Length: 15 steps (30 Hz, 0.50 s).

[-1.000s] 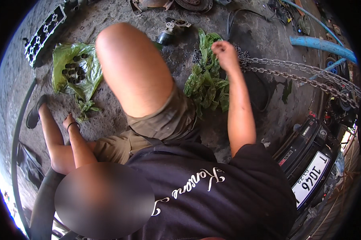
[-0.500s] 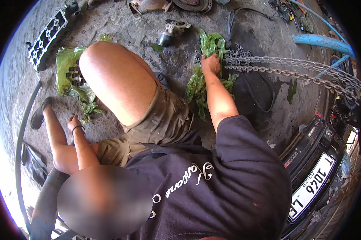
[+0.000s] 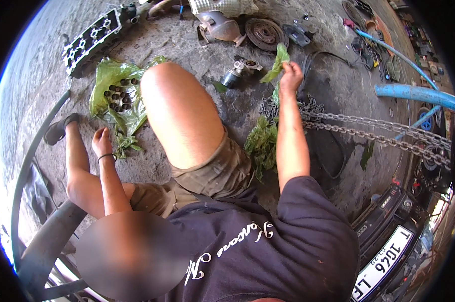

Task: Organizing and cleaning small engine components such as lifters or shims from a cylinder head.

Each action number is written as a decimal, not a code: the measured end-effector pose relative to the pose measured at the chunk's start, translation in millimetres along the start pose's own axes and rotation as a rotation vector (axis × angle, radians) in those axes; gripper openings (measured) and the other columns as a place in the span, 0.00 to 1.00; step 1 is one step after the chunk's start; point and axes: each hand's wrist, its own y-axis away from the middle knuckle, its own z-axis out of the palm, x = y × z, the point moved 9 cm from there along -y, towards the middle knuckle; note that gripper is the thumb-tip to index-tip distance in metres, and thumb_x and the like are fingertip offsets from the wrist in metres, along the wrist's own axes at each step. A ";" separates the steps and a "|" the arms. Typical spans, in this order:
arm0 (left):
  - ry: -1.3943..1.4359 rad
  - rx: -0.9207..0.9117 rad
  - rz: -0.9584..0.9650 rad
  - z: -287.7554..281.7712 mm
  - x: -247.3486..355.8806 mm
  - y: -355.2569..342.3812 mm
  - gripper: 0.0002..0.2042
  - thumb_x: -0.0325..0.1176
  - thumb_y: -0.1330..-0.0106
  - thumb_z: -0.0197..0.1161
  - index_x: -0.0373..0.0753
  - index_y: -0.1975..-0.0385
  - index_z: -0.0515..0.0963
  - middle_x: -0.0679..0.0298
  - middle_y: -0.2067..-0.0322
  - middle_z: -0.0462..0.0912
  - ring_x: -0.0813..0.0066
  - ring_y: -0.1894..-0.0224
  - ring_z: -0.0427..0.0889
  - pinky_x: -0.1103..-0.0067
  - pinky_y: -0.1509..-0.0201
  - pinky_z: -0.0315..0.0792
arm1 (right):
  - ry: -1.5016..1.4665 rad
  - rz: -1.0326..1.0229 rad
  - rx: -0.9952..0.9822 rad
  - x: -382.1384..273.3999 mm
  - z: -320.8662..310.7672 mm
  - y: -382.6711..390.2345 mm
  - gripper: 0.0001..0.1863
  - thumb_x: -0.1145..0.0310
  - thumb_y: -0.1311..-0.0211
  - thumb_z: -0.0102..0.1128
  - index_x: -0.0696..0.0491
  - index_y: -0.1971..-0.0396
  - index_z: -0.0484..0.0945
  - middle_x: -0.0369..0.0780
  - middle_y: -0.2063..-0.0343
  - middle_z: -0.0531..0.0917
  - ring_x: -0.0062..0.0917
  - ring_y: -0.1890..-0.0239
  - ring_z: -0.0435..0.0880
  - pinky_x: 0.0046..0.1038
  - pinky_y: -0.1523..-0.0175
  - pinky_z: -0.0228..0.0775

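Note:
My right hand [image 3: 291, 78] is raised out ahead with closed fingers, pinching a strip of thin green plastic sheet [image 3: 276, 68]. The strip stands up from the fingers, beyond a crumpled heap of the same plastic [image 3: 263, 143] by my forearm. My left hand [image 3: 102, 142] hangs near my left shin, fingertips pressed together; whether anything small is in them cannot be seen. Beyond it, a spread green plastic bag [image 3: 100, 83] carries several small dark metal cups [image 3: 117, 94]. My bent knee covers part of that bag's right side.
Grey chains [image 3: 358, 121] stretch rightward over the stained floor. Farther off are a metal cylinder with a bracket [image 3: 232, 78], a rusty disc [image 3: 264, 34] and a black cover with a pale gasket edge [image 3: 94, 40]. A blue pipe [image 3: 413, 94] and a dark bumper [image 3: 388, 221] lie right.
My right hand has lifted away from the heap by the chains, moving farther out with a plastic strip. The view has shifted, showing more of the metal cups. My left fingers stay together.

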 end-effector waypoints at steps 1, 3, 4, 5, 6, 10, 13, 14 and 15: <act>0.022 -0.031 0.028 0.5 29.7 12.6 0.10 0.36 0.36 0.66 0.37 0.61 0.83 0.67 0.69 0.84 0.80 0.68 0.79 0.82 0.65 0.71 | -0.240 0.071 -0.097 -34.1 26.3 4.6 0.04 0.76 0.44 0.59 0.59 0.70 0.81 0.32 0.75 0.82 0.16 0.71 0.77 0.20 0.62 0.69; 0.079 -0.087 0.118 11.0 110.2 43.9 0.11 0.36 0.35 0.65 0.36 0.59 0.82 0.69 0.68 0.83 0.83 0.67 0.79 0.84 0.65 0.70 | -0.356 0.001 -0.300 -129.6 65.7 9.1 0.06 0.76 0.41 0.57 0.61 0.66 0.81 0.34 0.71 0.83 0.16 0.69 0.79 0.19 0.62 0.69; 0.110 -0.110 0.176 19.2 153.7 61.9 0.11 0.36 0.34 0.64 0.35 0.58 0.82 0.69 0.68 0.83 0.83 0.66 0.79 0.85 0.65 0.70 | -0.349 -0.070 -0.402 -177.7 84.0 12.5 0.08 0.75 0.41 0.58 0.61 0.64 0.81 0.34 0.71 0.83 0.16 0.69 0.79 0.19 0.62 0.69; 0.149 -0.179 0.228 25.4 187.6 75.8 0.12 0.36 0.33 0.63 0.35 0.57 0.82 0.69 0.66 0.83 0.83 0.64 0.79 0.85 0.64 0.70 | -0.308 -0.147 -0.529 -225.6 106.6 24.4 0.08 0.74 0.40 0.59 0.60 0.62 0.80 0.33 0.72 0.82 0.12 0.75 0.76 0.16 0.70 0.65; 0.184 -0.247 0.282 32.1 219.8 88.9 0.12 0.36 0.32 0.63 0.35 0.56 0.81 0.69 0.65 0.83 0.83 0.63 0.78 0.85 0.62 0.70 | -0.387 -0.179 -0.657 -248.7 130.8 31.7 0.09 0.74 0.39 0.58 0.61 0.60 0.80 0.35 0.69 0.83 0.14 0.71 0.78 0.17 0.65 0.70; 0.386 -0.534 0.319 73.5 298.4 132.6 0.16 0.42 0.31 0.61 0.35 0.54 0.80 0.66 0.62 0.83 0.81 0.60 0.78 0.84 0.59 0.70 | -0.309 -0.261 -1.056 -324.7 220.3 111.7 0.10 0.74 0.38 0.58 0.60 0.59 0.80 0.36 0.66 0.83 0.16 0.63 0.80 0.19 0.54 0.72; 0.511 -0.531 0.181 86.1 310.2 138.3 0.19 0.47 0.31 0.61 0.33 0.60 0.80 0.64 0.67 0.83 0.81 0.66 0.79 0.83 0.65 0.70 | -0.159 -0.374 -1.255 -333.0 279.1 193.1 0.09 0.72 0.41 0.60 0.59 0.62 0.81 0.36 0.68 0.84 0.18 0.64 0.81 0.22 0.54 0.73; 0.541 -0.488 0.132 84.4 300.4 129.7 0.20 0.48 0.32 0.62 0.32 0.63 0.80 0.64 0.69 0.83 0.80 0.70 0.79 0.83 0.67 0.70 | -0.098 -0.388 -1.317 -327.7 294.7 222.3 0.09 0.73 0.40 0.59 0.59 0.61 0.81 0.35 0.67 0.84 0.18 0.63 0.80 0.22 0.53 0.72; 0.288 -0.338 0.182 76.9 279.6 109.5 0.21 0.48 0.33 0.63 0.31 0.68 0.80 0.65 0.74 0.82 0.80 0.74 0.78 0.82 0.72 0.70 | -0.059 -0.380 -1.291 -325.7 301.7 243.4 0.09 0.74 0.40 0.58 0.60 0.63 0.81 0.35 0.68 0.85 0.18 0.65 0.80 0.22 0.55 0.73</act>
